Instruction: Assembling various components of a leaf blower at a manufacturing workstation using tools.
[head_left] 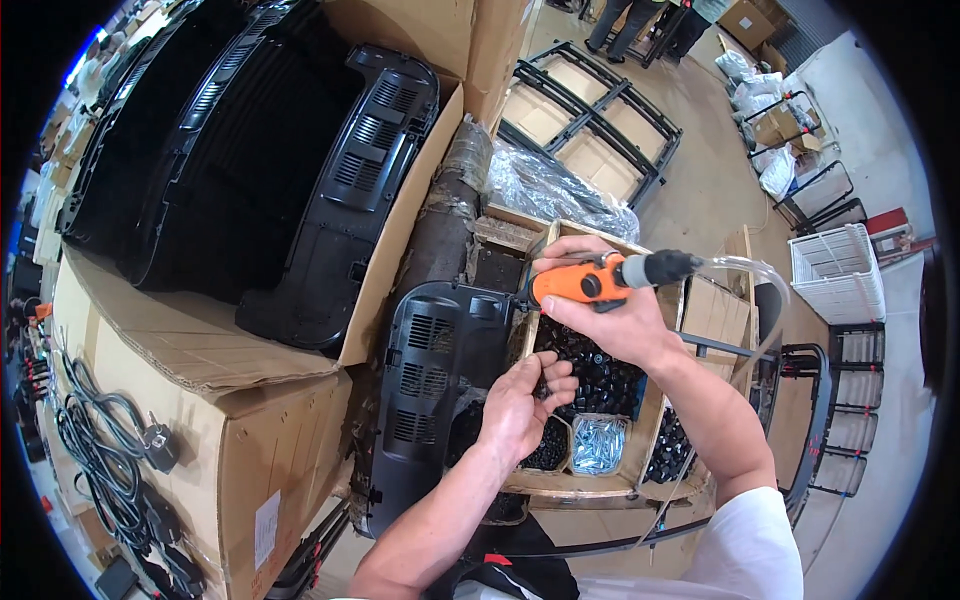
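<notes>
My right hand [600, 310] grips an orange air screwdriver [585, 281] with a grey rear end and a clear hose [745, 268] trailing to the right; its tip points left at the top edge of a black vented plastic panel [435, 385]. My left hand [525, 400] is curled just right of that panel, fingertips pinching something small and dark over a wooden tray [590, 485]. The tray holds black small parts [600, 375] and a compartment of silver screws [598, 445].
A large cardboard box [200, 420] to the left holds several stacked black vented panels [260, 150]. Black power cables [100, 450] lie at far left. Black metal frames [590, 110], a white wire basket [838, 272] and people's legs [640, 25] are beyond.
</notes>
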